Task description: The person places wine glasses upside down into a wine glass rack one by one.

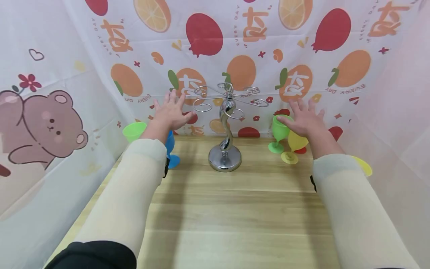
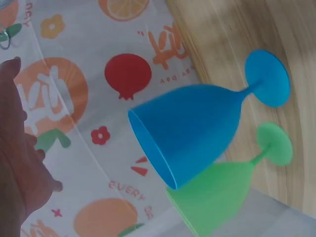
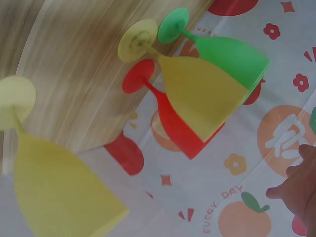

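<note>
With its fingers spread, my left hand [image 1: 169, 113] [image 2: 22, 168] is held out in the air, holding nothing. Below it stand a blue goblet [image 1: 170, 144] [image 2: 192, 128] and a green goblet [image 1: 133, 130] [image 2: 217, 195]. My right hand [image 1: 305, 119] [image 3: 298, 195] also hovers with spread fingers, nothing in it. Near it are a second green goblet [image 1: 280, 130] [image 3: 232, 59], a yellow goblet [image 1: 297, 142] [image 3: 202, 94] and a red goblet [image 3: 175, 121], partly hidden behind the yellow one. Another yellow goblet [image 1: 364, 166] [image 3: 54, 182] is mostly covered by the right sleeve in the head view.
Between the hands stands a chrome rack [image 1: 226, 140] with a curved stem, round base and curled wire loops at the top. It rests on a wooden table [image 1: 242, 224]. Printed cloth [image 1: 215, 67] hangs behind, with pale cloth on both sides.
</note>
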The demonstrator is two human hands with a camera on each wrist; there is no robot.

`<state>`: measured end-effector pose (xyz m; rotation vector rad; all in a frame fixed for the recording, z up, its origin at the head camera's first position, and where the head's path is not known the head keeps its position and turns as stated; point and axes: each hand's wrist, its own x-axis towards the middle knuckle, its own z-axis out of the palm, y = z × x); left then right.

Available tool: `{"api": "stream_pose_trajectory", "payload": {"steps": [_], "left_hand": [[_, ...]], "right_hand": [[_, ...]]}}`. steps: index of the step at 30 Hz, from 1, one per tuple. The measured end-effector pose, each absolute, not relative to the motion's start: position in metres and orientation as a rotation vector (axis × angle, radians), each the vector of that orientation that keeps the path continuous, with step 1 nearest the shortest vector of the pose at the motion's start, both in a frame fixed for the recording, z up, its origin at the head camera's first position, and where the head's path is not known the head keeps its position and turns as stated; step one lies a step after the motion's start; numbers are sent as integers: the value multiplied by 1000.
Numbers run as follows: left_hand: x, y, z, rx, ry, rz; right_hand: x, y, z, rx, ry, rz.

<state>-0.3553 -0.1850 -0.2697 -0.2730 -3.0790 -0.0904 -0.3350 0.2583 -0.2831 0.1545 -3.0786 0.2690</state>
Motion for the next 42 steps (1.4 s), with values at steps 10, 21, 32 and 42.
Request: {"api": "stream_pose_trajectory", "payload": {"steps": [10,21,32,42], "left_hand": [[-362,-163,-276,-296,-3097,-89],[-364,-153,-286,-327,-3066,-130],[-370,-132,-295,-406,-3032,-234],[-371,-102,-336,-350,-2832,-1296]], "right_hand": [[-337,249,-290,156,-2980,219],[-337,251,-302,143,-2921,172],[-337,260,-306,74,-2907,173],[-333,263,-313,74,-2917,227]]}}
